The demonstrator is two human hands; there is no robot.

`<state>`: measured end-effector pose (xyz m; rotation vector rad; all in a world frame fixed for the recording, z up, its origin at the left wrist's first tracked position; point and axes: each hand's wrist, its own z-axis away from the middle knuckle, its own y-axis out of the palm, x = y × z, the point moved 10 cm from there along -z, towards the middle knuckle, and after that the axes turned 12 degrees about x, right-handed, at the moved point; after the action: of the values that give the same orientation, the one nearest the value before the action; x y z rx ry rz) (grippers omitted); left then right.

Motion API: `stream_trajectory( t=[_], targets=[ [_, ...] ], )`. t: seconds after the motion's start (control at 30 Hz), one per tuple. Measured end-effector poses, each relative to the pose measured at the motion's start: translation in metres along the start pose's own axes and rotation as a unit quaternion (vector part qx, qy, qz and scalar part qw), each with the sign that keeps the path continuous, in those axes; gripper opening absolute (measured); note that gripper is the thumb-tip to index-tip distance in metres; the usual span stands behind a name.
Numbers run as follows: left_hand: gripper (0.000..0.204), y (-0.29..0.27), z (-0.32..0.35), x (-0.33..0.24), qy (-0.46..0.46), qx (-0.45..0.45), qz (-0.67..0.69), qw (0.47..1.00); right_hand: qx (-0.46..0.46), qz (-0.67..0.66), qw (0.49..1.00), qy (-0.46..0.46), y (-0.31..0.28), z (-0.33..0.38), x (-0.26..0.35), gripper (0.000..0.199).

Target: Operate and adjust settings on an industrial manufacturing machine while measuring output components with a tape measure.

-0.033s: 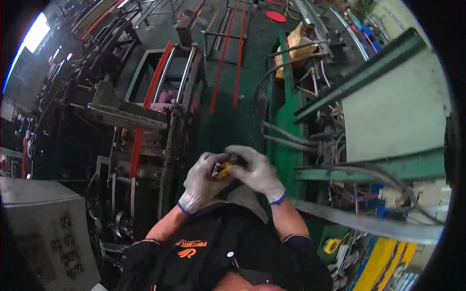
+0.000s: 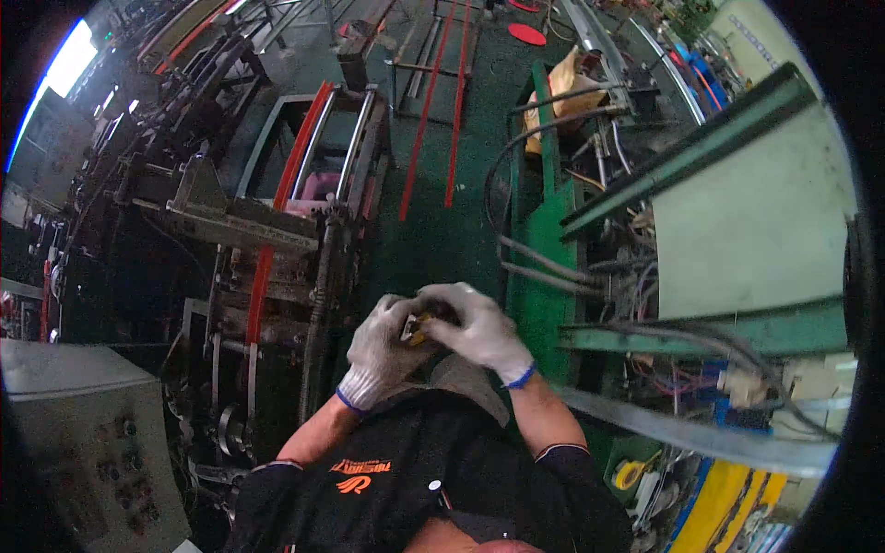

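Note:
Both of my hands wear grey-white knit gloves with blue cuffs and meet in front of my chest. My left hand [image 2: 380, 358] and my right hand [image 2: 477, 330] close together around a small yellow and black object [image 2: 417, 330]. Most of that object is hidden by the fingers, so I cannot tell what it is. My bare forearms come up from a black shirt with an orange mark at the lower edge.
A dark metal machine with red strips [image 2: 277, 230] stands to the left. A green machine frame [image 2: 544, 230] with black hoses stands to the right. A grey control cabinet [image 2: 83, 433] fills the lower left corner. Long red strips [image 2: 426, 111] lie on the green floor ahead.

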<state>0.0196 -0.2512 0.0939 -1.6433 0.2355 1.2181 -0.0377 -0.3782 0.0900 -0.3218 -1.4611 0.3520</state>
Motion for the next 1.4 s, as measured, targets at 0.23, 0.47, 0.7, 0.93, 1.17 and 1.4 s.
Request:
stream_trajectory(
  t=[0.23, 0.47, 0.7, 0.93, 1.17, 1.4],
  targets=[
    [0.044, -0.024, -0.053, 0.051, -0.072, -0.080, -0.107, 0.988, 0.179, -0.112, 0.977, 0.038, 0.019, -0.112, -0.071, 0.043],
    [0.048, -0.043, -0.146, 0.044, -0.080, -0.122, -0.044, 0.988, 0.254, -0.302, 0.919, 0.028, -0.047, -0.194, -0.080, 0.037],
    [0.055, -0.028, -0.230, 0.103, -0.113, -0.074, 0.477, 0.868, 0.331, -0.328, 0.884, -0.028, -0.121, -0.266, -0.044, 0.036],
    [0.057, -0.030, -0.272, 0.109, -0.195, 0.093, 0.455, 0.864, 0.378, -0.214, 0.896, -0.089, -0.139, -0.306, -0.040, 0.045],
    [0.032, -0.017, -0.217, 0.187, -0.284, 0.104, 0.397, 0.867, 0.268, -0.322, 0.893, -0.162, -0.214, -0.421, -0.035, 0.046],
    [0.035, 0.027, -0.104, 0.254, -0.451, 0.159, 0.298, 0.826, -0.041, -0.280, 0.956, -0.073, -0.428, -0.552, -0.085, 0.037]
  ],
)
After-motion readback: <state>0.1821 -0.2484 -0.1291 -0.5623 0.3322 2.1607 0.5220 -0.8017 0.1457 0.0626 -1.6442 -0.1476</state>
